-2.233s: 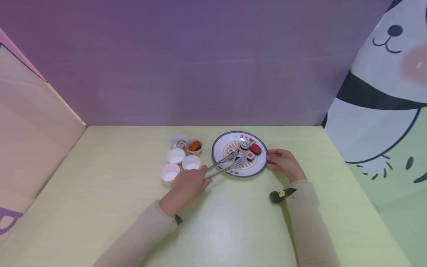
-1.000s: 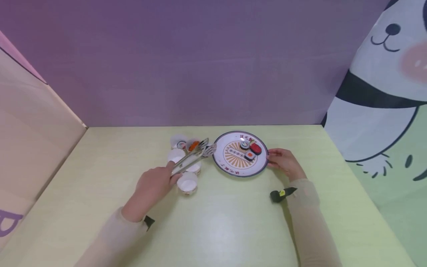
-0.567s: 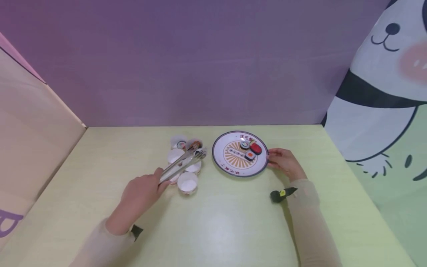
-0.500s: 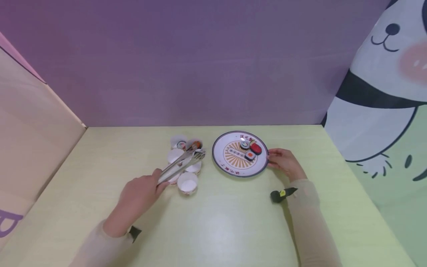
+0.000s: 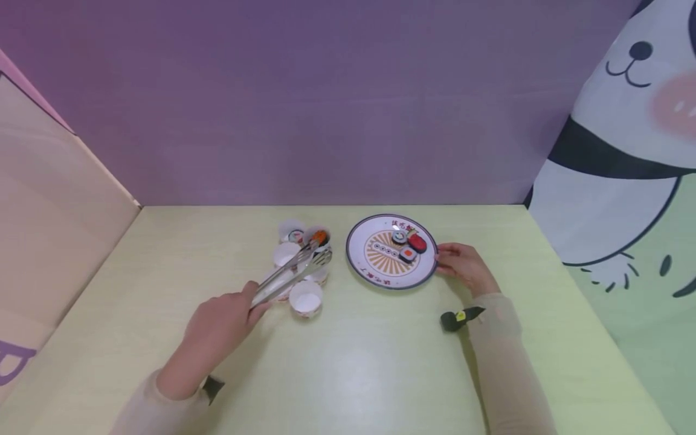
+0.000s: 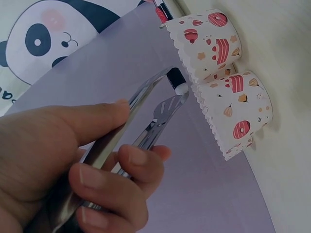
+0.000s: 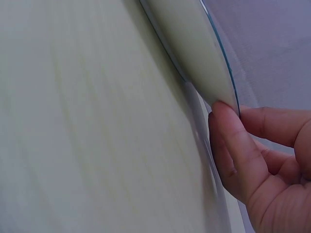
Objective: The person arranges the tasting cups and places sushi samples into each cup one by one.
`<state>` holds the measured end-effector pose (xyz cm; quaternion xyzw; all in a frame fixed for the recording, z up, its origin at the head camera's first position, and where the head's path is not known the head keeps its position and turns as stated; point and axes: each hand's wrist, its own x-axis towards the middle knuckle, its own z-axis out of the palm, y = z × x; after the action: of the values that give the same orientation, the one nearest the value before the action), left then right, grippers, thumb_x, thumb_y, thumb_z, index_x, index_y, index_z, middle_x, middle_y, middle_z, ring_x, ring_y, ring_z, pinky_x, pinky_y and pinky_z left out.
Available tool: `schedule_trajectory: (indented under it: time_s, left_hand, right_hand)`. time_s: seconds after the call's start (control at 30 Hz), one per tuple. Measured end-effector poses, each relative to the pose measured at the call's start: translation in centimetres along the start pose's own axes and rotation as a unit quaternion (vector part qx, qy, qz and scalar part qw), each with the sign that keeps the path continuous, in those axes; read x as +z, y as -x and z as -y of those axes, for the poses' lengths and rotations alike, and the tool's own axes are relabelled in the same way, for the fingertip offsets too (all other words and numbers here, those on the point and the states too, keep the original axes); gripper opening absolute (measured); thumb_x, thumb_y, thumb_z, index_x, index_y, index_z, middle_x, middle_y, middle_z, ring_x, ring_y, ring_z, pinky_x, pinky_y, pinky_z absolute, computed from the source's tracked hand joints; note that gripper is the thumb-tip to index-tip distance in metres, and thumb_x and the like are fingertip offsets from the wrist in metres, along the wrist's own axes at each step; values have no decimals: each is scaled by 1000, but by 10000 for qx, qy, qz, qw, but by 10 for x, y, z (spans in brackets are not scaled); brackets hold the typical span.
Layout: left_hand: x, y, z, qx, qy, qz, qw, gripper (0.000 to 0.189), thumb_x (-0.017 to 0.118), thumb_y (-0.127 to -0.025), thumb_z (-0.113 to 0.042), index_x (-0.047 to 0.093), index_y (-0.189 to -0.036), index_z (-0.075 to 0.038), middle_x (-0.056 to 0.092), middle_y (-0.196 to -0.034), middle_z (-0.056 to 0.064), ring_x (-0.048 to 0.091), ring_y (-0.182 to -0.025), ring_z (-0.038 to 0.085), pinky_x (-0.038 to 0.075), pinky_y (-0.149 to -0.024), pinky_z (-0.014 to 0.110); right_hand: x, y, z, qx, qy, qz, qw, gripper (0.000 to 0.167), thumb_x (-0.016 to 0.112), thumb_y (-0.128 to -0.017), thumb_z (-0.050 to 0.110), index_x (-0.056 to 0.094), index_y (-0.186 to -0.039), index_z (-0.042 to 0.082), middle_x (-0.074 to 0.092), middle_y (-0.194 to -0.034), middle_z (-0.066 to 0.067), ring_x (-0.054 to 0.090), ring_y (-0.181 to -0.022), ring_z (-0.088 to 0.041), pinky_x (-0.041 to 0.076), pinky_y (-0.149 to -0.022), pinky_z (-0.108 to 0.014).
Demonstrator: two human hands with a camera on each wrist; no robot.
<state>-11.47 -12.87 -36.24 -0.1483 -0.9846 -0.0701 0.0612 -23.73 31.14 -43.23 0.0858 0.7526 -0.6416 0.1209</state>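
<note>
- While the left hand (image 5: pixel 217 326) holds silvery metal tongs (image 5: pixel 298 276) by printed white paper cups (image 5: pixel 306 298), the right hand (image 5: pixel 462 266) holds a round, dark-rimmed white plate (image 5: pixel 359 248).
- Left wrist: fingers curl round the tongs, whose tips appear to pinch a small black-and-white piece (image 6: pixel 176 77) beside the cups; probably light, best gripped mid-side.
- Right wrist: fingers pinch the plate's edge; likely stiff, slick.

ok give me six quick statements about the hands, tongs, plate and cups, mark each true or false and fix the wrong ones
1. The left hand holds the tongs. True.
2. Both hands are on the tongs. False: the right hand grips the plate at its edge.
3. A red sushi piece lies on the plate. True.
4. The tongs hold nothing. False: a dark and white piece is between their ends.
5. A sushi roll sits in one of the cups. True.
6. In the head view, the cups stand right of the plate. False: they stand left of it.
</note>
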Motion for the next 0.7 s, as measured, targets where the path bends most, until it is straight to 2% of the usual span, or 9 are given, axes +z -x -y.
schedule_trajectory:
  time_s: [0.43, 0.7]
  left_hand:
    - [5, 4, 0, -58, 18, 339, 9994, 30, 60, -91, -33, 53, -100, -5, 50, -59, 4, 43, -47, 17, 34, -39, 30]
    - [8, 3, -1, -64, 50, 335, 9994, 31, 60, -91, -33, 52, -100, -4, 48, -59, 4, 42, -48, 18, 33, -39, 30]
  right_hand:
    - [2, -1, -1, 71, -9, -68, 10000, 47, 52, -93, -1, 35, -134, -14, 56, -97, -6, 62, -74, -5, 53, -76, -21]
    - [2, -1, 0, -7, -44, 2, 10000, 48, 53, -93, -1, 33, -134, -15, 56, -97, -6, 62, -74, -5, 53, -76, -22]
